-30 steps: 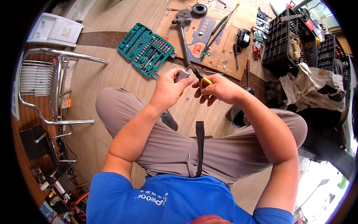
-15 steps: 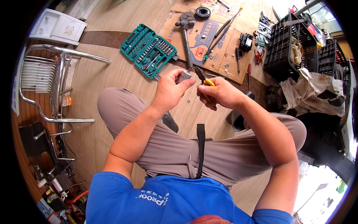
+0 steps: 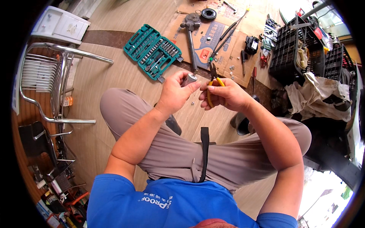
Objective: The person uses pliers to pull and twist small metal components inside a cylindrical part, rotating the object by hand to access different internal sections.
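Note:
My left hand [image 3: 173, 94] is closed around a small grey metal cylinder [image 3: 189, 79], its round end facing up between thumb and fingers. A short thin bit sticks up from that end, too small to make out. To the right of it, my right hand [image 3: 230, 95] grips yellow-handled pliers [image 3: 213, 70], with the dark jaws pointing away from me. The handles are spread apart, and the jaws stand clear of the cylinder. Just beyond my hands, a hammer [image 3: 191, 43] lies on a flattened cardboard sheet [image 3: 228, 69].
An open green socket set [image 3: 152, 53] lies left of the cardboard. On the cardboard are a black ring [image 3: 208, 14], a long black wiper-like strip [image 3: 224, 40] and a screwdriver [image 3: 243, 62]. Black crates [image 3: 289, 49] stand at right, a metal chair [image 3: 57, 83] at left.
The pliers have swung from pointing at the cylinder to pointing forward, away from it, and their handles have spread. My left hand keeps the cylinder almost in the same place.

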The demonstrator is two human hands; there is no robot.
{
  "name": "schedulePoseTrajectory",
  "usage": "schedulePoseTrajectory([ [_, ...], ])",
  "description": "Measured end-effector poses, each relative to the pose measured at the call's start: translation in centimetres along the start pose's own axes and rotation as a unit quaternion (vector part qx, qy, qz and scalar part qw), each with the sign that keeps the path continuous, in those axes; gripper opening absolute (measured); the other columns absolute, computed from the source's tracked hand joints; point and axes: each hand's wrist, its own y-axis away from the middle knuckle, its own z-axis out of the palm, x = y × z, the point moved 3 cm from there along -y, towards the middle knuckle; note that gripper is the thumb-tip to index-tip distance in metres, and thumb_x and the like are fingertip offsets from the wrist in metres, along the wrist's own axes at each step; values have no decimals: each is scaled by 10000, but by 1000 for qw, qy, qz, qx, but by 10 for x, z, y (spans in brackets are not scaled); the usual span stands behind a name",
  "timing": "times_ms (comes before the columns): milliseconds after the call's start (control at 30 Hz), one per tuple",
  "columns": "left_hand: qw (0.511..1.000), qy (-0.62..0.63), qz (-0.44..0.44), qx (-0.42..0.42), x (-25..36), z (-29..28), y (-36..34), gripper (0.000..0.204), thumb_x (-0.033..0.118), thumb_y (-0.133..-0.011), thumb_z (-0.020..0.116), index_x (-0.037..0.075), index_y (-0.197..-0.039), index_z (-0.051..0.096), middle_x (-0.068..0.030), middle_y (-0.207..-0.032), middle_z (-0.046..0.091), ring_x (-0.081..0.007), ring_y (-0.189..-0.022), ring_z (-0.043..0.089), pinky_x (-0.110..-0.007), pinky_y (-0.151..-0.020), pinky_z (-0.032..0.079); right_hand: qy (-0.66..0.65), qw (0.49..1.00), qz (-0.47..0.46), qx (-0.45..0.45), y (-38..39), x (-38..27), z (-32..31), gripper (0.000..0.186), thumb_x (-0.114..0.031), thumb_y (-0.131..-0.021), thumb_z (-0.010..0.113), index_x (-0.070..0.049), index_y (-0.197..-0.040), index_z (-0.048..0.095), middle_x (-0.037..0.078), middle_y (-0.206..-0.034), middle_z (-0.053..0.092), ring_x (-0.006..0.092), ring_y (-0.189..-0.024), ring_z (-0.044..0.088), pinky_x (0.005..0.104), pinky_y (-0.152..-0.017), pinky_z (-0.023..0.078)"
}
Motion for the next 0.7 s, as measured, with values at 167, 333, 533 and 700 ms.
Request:
schedulePoseTrajectory([
  [167, 1000, 8, 9, -20, -1, 9, 2, 287, 100, -891, 708, 0, -1095, 532, 29, -769, 576, -24, -594, 508, -190, -508, 412, 44, 997, -53, 23, -7, 6, -12, 300, -248, -1008, 539, -43, -1218, 602, 62, -965, 652, 152, -837, 638, 300, -738, 535],
  [333, 999, 51, -14, -12, -5, 11, 3, 255, 112, -911, 680, -4, -1079, 527, -10, -783, 608, -65, -631, 585, -214, -564, 503, -6, 998, -55, -9, -10, 7, -8, 316, -285, -1019, 528, -84, -1252, 598, -8, -808, 548, 93, -674, 506, 250, -601, 435],
  [533, 985, 118, -93, -78, 11, 12, 10, 179, 97, -930, 630, 12, -1040, 517, -39, -746, 605, -101, -592, 589, -245, -529, 499, 4, 999, -37, 37, -8, 6, -3, 269, -357, -1039, 479, -116, -1081, 591, -32, -715, 452, 82, -577, 410, 251, -512, 356],
  [700, 983, 143, -87, -70, 10, 11, 8, 165, 67, -922, 626, 25, -1022, 502, -31, -710, 579, -103, -549, 552, -240, -465, 432, -103, 992, -17, 64, -7, 2, -3, 248, -379, -1047, 451, -163, -1021, 569, -45, -628, 361, 76, -508, 298, 248, -460, 258],
])
